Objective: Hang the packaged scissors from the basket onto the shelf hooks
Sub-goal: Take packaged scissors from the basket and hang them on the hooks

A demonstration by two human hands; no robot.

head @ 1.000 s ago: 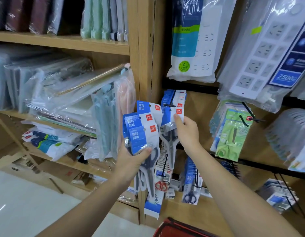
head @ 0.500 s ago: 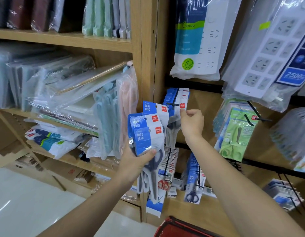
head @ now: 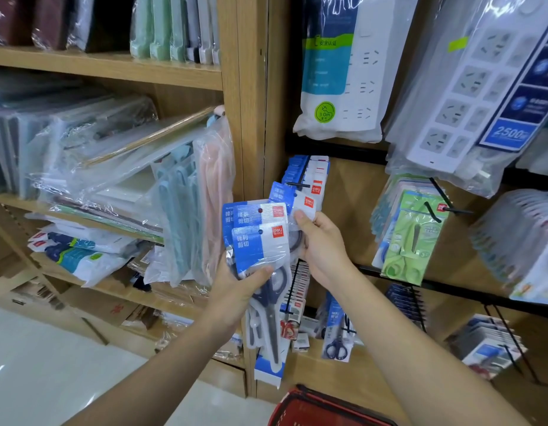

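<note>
A person's left hand point(head: 238, 290) gripped a stack of packaged scissors point(head: 260, 241) in front of a wooden shop display, its fingers curled behind the packs and the thumb pressed across the front card. The stack stood upright, blue-and-white cards at the top and dark blades pointing down.

Half a second earlier the right hand point(head: 325, 247) had been raised at the hook point(head: 297, 185). It had since dropped back to the stack and pinched the rearmost pack point(head: 305, 204), thumb on the card's lower edge and fingers curled round behind it. That pack was fanned out to the right of the others, while its lower part remained within the left hand's grip.

The hung packs point(head: 312, 176) sat in a row on the hook just above the right hand, apart from it. The left hand and its stack had kept much the same position as before.

The red rim of the basket point(head: 309, 404) showed at the bottom edge of the frame, below both forearms; its contents could not be seen. To the right, green-carded scissors point(head: 408, 241) hung on another hook, and bagged power strips point(head: 343, 72) hung above. Plastic-wrapped goods point(head: 112, 167) filled the shelf at left.
</note>
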